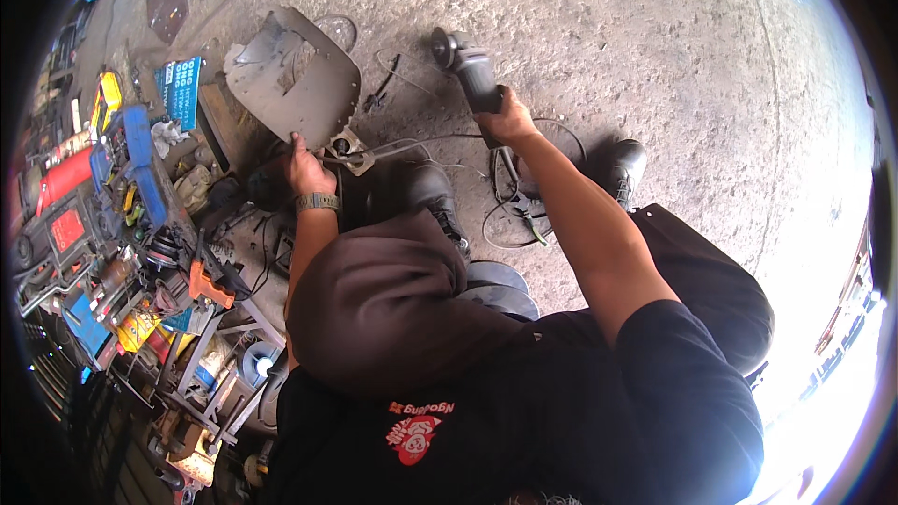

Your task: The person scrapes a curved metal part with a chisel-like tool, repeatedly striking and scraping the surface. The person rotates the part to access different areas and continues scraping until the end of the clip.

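My right hand (510,120) is wrapped round the body of an angle grinder (477,78), held up over the concrete floor. Its disc end points away from me, to the far left. At the left, my left hand (311,171) has its thumb on the near edge of a grey cut metal plate (323,98) and its fingers are mostly hidden. That plate has rounded corners, ragged edges and an opening in its middle. Just right of my left hand is a small square metal piece (363,162) with a round hole.
Cables (513,196) loop over the floor between my boots (432,189). A thin dark tool (382,82) lies beyond the square piece. Along the left crowd tools, a blue toolbox (144,164), an orange-handled saw (208,285) and a metal stand (201,360). A blue printed sheet (180,92) lies farther off.
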`<action>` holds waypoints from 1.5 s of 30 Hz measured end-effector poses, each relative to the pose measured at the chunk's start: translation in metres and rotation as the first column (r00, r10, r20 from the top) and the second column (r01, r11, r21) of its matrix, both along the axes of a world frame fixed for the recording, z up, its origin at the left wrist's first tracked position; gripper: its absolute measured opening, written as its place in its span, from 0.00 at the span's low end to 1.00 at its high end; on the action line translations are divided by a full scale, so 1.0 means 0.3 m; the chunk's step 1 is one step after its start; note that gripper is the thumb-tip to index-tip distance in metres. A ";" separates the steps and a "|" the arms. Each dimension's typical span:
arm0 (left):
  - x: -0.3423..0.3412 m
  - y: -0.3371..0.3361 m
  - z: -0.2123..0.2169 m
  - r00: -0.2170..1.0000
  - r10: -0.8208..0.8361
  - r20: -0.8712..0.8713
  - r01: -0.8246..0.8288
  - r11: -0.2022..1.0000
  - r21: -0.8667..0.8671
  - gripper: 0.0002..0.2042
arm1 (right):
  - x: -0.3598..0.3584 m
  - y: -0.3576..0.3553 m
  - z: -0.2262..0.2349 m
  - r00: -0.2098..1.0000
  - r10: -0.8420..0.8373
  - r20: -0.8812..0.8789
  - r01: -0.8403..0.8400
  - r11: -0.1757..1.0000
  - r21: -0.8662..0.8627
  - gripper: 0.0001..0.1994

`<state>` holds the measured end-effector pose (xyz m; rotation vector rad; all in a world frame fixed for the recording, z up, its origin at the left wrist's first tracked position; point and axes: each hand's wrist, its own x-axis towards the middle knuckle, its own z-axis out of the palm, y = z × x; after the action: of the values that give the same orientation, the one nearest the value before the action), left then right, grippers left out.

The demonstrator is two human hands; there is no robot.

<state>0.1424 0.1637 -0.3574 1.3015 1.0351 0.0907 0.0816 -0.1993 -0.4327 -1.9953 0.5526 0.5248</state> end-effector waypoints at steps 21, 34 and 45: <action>0.001 0.079 0.288 0.928 0.208 0.309 -0.083 0.924 -0.372 0.25 | -0.760 -0.199 0.058 0.749 0.602 -0.277 -0.637 0.539 -0.551 0.11; -0.072 0.177 0.890 0.843 0.061 0.534 0.183 0.902 -0.391 0.13 | -0.428 -0.252 0.415 0.430 0.831 -0.352 -0.899 0.428 -0.086 0.19; -0.163 -0.198 1.231 0.745 0.160 0.647 0.313 0.774 -0.551 0.18 | -0.214 0.018 0.302 0.975 0.203 0.095 -0.153 0.912 -0.381 0.22</action>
<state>0.0935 0.1043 0.0117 0.5827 0.3078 0.1163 0.0174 -0.1938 -0.3422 -2.4412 0.4099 0.4135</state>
